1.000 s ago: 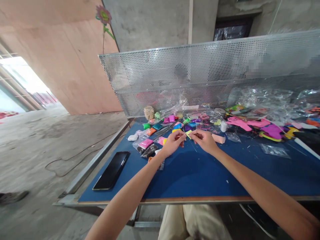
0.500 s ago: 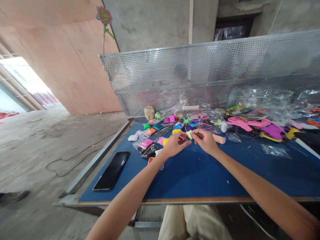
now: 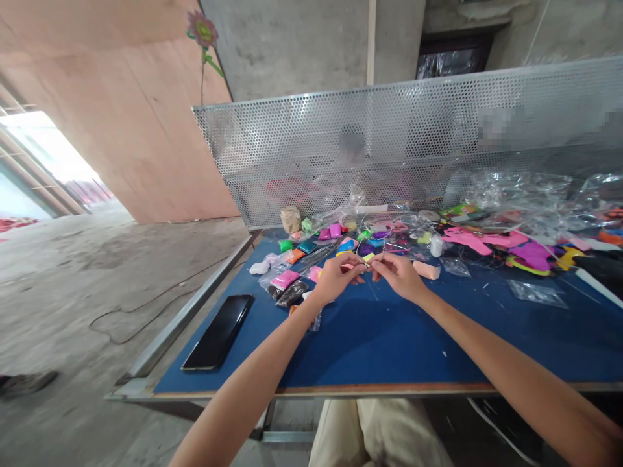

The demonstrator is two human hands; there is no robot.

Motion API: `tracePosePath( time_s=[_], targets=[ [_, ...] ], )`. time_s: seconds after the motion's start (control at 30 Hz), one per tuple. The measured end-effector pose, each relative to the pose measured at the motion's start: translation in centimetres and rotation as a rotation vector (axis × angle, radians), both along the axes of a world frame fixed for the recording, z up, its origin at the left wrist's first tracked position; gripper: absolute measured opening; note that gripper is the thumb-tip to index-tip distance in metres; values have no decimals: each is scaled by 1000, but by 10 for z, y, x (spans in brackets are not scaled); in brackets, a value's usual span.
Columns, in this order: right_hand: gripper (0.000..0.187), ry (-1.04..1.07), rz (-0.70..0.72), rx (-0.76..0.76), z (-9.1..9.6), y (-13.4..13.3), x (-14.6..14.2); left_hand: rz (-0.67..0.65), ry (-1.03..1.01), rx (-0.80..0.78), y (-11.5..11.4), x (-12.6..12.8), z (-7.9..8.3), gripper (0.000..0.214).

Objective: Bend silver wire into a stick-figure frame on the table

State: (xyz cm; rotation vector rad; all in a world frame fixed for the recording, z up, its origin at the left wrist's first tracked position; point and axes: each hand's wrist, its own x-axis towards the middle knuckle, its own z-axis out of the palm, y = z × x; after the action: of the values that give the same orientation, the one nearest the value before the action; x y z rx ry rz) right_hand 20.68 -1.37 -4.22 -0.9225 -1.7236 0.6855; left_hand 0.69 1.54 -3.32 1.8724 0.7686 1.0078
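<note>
My left hand (image 3: 339, 277) and my right hand (image 3: 396, 275) meet over the middle of the blue table, fingertips almost touching. Each pinches with thumb and forefinger at what looks like a thin pale wire (image 3: 398, 248), part of which shows just above my right hand. The fingers cover the spot between them, so its shape there cannot be made out. Just behind the fingertips lies a small yellow piece (image 3: 368, 257). A peach-coloured roll (image 3: 426, 270) rests right of my right hand, and a pink packet (image 3: 285, 279) lies left of my left hand.
A black phone (image 3: 217, 332) lies at the table's left. Colourful soft packets, wires and clear plastic bags (image 3: 520, 191) crowd the back, with pink cut-outs (image 3: 467, 240) at the right. Behind stands a perforated metal panel (image 3: 302, 139); a flower on a stem (image 3: 202, 31) rises at its left corner.
My left hand has closed to a pinch and moved slightly right, so the fingertips of both hands now come together. The wire by my right hand has swung lower.
</note>
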Motion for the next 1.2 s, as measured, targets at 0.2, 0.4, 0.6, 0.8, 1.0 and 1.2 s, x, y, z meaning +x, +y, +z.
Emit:
tracePosePath(
  time_s=[0.2,0.4,0.6,0.8,1.0,1.2],
  targets=[
    [33,66,-53,-19,-1,7,4,-33,3,-52,3,-2,1,37],
    [35,73,-92,-9,-5,9,6,92,144,220,-1,-6,10,30],
    [36,2,-102,-8,-4,5,5,204,189,360,-1,-8,15,29],
    [34,-32,-125,1,-5,11,8,187,11,145,15,-8,-2,35],
    [33,-45,-134,-14,-6,10,9,111,-6,134,18,-13,-3,24],
    [29,-47,-124,-8,-7,7,7,3,109,94,12,-13,3,32]
  ],
)
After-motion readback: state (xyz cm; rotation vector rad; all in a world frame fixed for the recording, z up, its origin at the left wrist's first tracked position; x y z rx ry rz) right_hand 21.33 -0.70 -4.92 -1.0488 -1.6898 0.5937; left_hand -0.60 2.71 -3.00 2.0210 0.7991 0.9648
